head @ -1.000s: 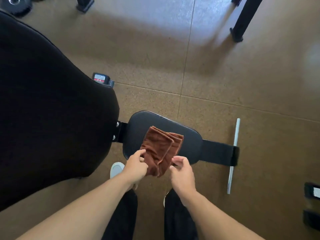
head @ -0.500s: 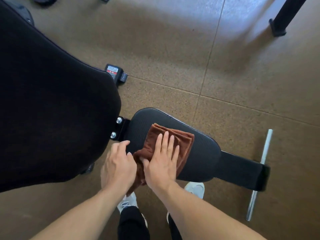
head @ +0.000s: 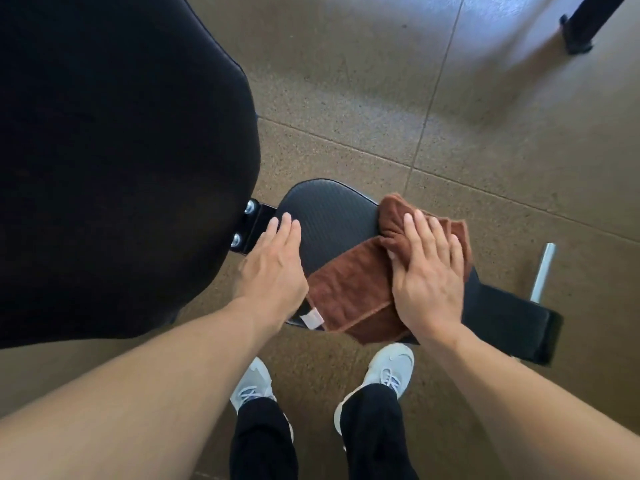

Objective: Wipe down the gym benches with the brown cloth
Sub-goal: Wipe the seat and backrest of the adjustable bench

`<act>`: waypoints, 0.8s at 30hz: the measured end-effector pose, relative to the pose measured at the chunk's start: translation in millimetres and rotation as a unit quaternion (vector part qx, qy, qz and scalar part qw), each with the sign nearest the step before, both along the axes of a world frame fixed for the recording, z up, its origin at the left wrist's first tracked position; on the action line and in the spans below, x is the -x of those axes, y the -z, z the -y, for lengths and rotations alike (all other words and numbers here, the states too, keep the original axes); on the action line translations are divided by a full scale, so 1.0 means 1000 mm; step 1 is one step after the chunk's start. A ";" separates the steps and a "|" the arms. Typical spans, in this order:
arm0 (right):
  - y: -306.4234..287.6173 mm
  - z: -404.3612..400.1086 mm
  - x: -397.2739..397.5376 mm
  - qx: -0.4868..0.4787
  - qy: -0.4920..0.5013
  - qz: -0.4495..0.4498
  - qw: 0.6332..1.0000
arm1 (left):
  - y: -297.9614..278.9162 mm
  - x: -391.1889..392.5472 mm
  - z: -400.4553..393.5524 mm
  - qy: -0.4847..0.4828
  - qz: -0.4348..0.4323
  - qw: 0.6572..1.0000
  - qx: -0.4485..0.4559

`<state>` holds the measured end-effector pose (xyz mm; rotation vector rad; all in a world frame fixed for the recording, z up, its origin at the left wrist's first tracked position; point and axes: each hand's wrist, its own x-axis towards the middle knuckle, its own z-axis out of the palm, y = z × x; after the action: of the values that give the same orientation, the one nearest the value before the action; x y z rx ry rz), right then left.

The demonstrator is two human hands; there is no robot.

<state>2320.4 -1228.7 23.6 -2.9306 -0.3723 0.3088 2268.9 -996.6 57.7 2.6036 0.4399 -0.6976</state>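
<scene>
The brown cloth (head: 349,289) lies spread over the right part of the small black seat pad (head: 329,216) of the gym bench. My right hand (head: 427,271) presses flat on the cloth with straight fingers, near the pad's right end. My left hand (head: 275,268) rests flat on the pad's left edge, fingers straight, next to the bolted bracket (head: 249,226). The big black backrest pad (head: 114,161) fills the left of the view. A white label (head: 312,318) shows on the cloth's near corner.
The bench's black frame bar (head: 512,327) runs right to a silver foot bar (head: 542,271). My two white shoes (head: 391,370) stand on the speckled brown floor just below the seat. A black equipment leg (head: 585,26) stands at the top right.
My right hand has slid the cloth from the seat's middle toward its right end, and the cloth has unfolded. My left hand has left the cloth and lies flat on the pad's left edge.
</scene>
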 end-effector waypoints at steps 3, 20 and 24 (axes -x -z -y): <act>-0.008 0.025 0.011 0.003 0.072 -0.009 0.997 | -0.004 -0.007 -0.006 0.031 -0.026 0.999 0.006; -0.007 -0.080 -0.085 -0.072 -0.097 -0.101 0.987 | -0.005 -0.011 0.003 0.035 -0.034 0.998 -0.035; -0.037 0.042 -0.052 -0.054 0.027 -0.131 0.990 | -0.018 -0.022 0.012 0.062 -0.100 0.989 -0.086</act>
<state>2372.1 -1270.9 60.2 -2.7425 -0.2604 0.6360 2290.5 -1008.6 76.0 2.7519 0.4173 -1.0093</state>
